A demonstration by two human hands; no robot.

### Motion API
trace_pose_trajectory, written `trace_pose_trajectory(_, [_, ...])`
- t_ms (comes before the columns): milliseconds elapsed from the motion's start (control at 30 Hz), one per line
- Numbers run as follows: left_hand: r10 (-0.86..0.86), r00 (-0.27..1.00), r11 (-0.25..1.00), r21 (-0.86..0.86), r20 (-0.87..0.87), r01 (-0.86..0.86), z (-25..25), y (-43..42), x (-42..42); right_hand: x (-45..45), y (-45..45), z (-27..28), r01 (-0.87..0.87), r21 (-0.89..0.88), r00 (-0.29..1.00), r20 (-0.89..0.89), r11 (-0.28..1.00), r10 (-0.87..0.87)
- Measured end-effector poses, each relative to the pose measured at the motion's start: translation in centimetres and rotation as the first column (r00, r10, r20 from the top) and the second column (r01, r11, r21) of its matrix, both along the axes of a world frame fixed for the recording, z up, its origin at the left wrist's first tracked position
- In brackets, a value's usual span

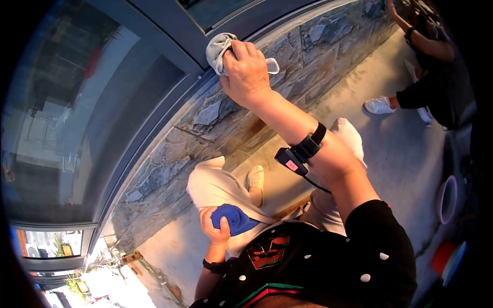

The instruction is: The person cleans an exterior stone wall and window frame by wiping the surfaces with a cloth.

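My right hand (246, 72) is closed around a bunched light grey cloth (220, 47). It presses the cloth against the lower corner of the dark window frame (197, 72), and a loose end hangs out beside the fingers. Lower down, near my thigh, my left hand (215, 228) grips a crumpled blue cloth (231, 218), its thumb across the front. Glass (118, 77) fills the frame to the left of my right hand.
Below the frame runs a stone-clad wall (215, 123). On the right, another person in dark clothes and white shoes (380, 105) stands by the wall, one arm raised. A pale hoop-like rim (448, 200) and a red and blue container (447, 259) are at the right edge.
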State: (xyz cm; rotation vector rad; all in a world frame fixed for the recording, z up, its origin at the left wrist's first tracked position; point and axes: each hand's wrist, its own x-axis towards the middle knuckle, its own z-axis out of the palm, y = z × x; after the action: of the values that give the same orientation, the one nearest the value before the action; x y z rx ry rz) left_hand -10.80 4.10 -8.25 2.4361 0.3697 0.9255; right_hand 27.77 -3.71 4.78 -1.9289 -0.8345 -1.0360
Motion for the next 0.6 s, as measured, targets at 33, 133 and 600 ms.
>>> trace_pose_trajectory(33, [-0.010,1.000,1.000,0.005,-0.002,0.010,0.1,0.1,0.0,0.5,-0.3,0.0,0.002,0.004,1.000,0.001,1.000,-0.002])
trace_pose_trajectory(133, [-0.017,1.000,0.999,0.028,-0.012,0.018,0.3,-0.2,0.1,2.1,-2.4,1.0,-0.208,0.024,0.978,-0.016,0.978,0.209])
trace_pose_trajectory(600, [-0.023,0.999,1.000,-0.012,0.022,0.023,-0.4,0.1,0.0,9.1,-3.0,0.5,0.146,0.368,0.989,-0.064,0.918,-0.131])
